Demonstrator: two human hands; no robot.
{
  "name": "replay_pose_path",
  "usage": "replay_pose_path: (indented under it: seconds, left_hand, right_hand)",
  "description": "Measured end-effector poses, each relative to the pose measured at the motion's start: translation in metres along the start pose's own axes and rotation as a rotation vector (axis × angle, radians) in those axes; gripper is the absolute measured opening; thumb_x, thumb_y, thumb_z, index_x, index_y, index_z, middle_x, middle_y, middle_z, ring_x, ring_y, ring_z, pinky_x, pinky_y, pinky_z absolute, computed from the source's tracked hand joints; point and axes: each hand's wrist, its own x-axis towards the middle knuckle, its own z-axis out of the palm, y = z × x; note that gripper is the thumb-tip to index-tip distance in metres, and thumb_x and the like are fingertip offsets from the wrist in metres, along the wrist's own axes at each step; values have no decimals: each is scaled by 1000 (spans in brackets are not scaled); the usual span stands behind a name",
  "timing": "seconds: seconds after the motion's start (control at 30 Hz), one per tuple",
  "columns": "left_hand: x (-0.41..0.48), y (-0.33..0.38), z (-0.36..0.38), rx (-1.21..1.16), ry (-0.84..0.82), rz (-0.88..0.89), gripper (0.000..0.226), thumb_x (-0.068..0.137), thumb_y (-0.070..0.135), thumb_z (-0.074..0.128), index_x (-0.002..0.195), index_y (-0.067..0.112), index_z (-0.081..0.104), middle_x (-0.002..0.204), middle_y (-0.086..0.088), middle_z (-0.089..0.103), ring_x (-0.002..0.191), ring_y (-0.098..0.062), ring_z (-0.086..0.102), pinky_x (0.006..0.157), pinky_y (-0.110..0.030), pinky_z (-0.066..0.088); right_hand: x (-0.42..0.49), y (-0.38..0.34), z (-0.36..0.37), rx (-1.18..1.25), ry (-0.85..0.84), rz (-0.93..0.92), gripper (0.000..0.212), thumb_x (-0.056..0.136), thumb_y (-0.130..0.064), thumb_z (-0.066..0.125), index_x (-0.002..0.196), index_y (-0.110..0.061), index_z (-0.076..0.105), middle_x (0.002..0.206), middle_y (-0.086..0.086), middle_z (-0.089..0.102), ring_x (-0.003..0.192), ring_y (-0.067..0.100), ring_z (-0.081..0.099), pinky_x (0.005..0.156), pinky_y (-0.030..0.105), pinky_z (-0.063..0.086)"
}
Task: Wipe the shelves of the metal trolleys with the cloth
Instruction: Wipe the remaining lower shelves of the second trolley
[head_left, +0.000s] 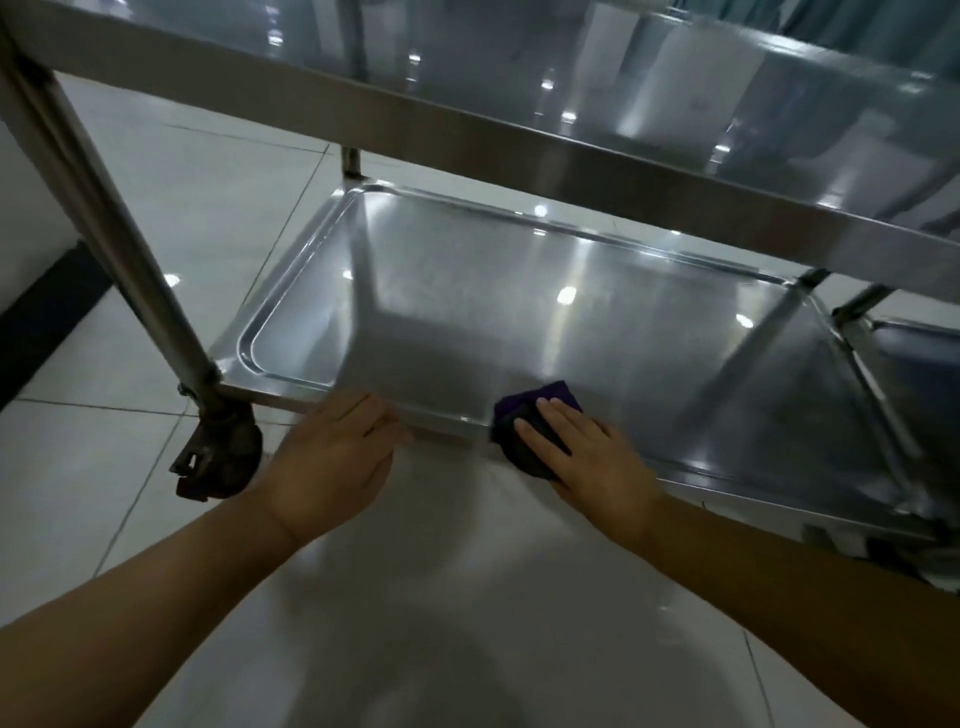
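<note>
1. The cloth (506, 415), dark purple and bunched, sits on the near rim of the lower shelf (519, 312), right of centre. The right hand (582, 457) presses it down with straight fingers; its grip is wide and flat, not closed round the fabric.
2. The left hand (332, 457) lies on the same near rim further left, fingers extended over the edge. Its grip is also wide and holds nothing, and it seems to steady the trolley.
3. Risk: the cloth overhangs the rim, so a stroke toward the near side could drag it off onto the floor (467, 597).
4. Risk: the trolley stands on a caster (223, 457). I cannot tell whether it is locked, and a hard push far could roll the frame away.
5. Risk: the upper shelf (571, 156) hangs low over the work, so a forearm could knock its front edge on a deep reach.
6. Edges: the raised lip round the tray could catch fingertips and trap dirt in the corners.
7. Room: the tray is open far and to both sides. The post (119, 249) bounds the left, and a second trolley (914, 353) stands close on the right.
</note>
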Motion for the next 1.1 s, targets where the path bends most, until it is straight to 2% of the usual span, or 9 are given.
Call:
replay_pose_path:
  seconds: [0.2,0.33,0.57,0.63,0.73,0.87,0.93,1.0,1.1]
  left_hand:
    - [26,16,-11,9,-25,71,21,83,10,50,87,8,70,87,-9,62,78,-29,58,67,-40,50]
    - [32,7,-26,24,6,-43,22,82,14,48,91,8,67,87,-8,61,83,-23,50,72,-32,44]
    - [-8,-6,-77,-82,-13,-632,22,87,21,42,77,20,61,75,4,58,70,-18,58,60,-24,36]
    - [-16,-8,-99,-116,-26,-767,30,92,26,39,79,21,65,76,5,60,71,-14,58,59,-20,34]
    - [-19,-8,-147,-396,-19,-1133,34,99,33,41,74,24,62,71,8,58,67,-10,55,53,-16,31]
    - [-14,4,-238,-897,119,-1492,40,95,47,45,84,19,72,81,8,71,82,-7,64,76,-22,48]
    - [-4,14,-290,-997,224,-1598,29,94,35,53,84,15,72,79,4,72,80,-9,66,72,-17,48]
    - [9,23,-342,-1095,321,-1691,20,92,26,59,85,11,71,83,-6,73,84,-19,68,77,-24,52]
    - [40,38,-421,-1242,381,-1726,9,89,13,62,91,6,67,85,-13,73,82,-23,70,72,-28,56]
  right_hand:
    - [-43,40,-19,3,16,28,98,45,-6,92,130,-12,43,114,18,67,91,33,68,65,38,57]
    - [-15,34,-42,212,114,26,81,55,-3,89,122,-8,44,100,19,68,78,34,68,63,36,56]
    - [95,-67,-91,462,202,-35,49,80,-33,58,124,-15,46,107,13,68,87,26,66,76,20,45]
    - [117,-95,-110,532,147,-36,48,77,-25,69,121,-14,53,105,12,68,88,26,66,78,23,46]
    - [135,-123,-143,648,69,-25,39,80,-30,68,112,-8,64,101,6,68,90,18,65,82,21,47]
    - [140,-156,-204,774,162,-163,37,90,-38,51,113,-10,60,107,2,66,98,10,57,94,3,36]
    - [139,-171,-245,808,162,-202,38,83,-30,59,118,-14,56,119,0,63,107,9,55,98,10,40]
    - [142,-181,-288,895,47,-188,50,79,-22,70,126,-19,53,131,-1,57,118,10,54,99,26,48]
    - [147,-185,-364,992,32,-197,59,75,-21,77,126,-26,48,138,-6,48,127,10,47,102,34,47]
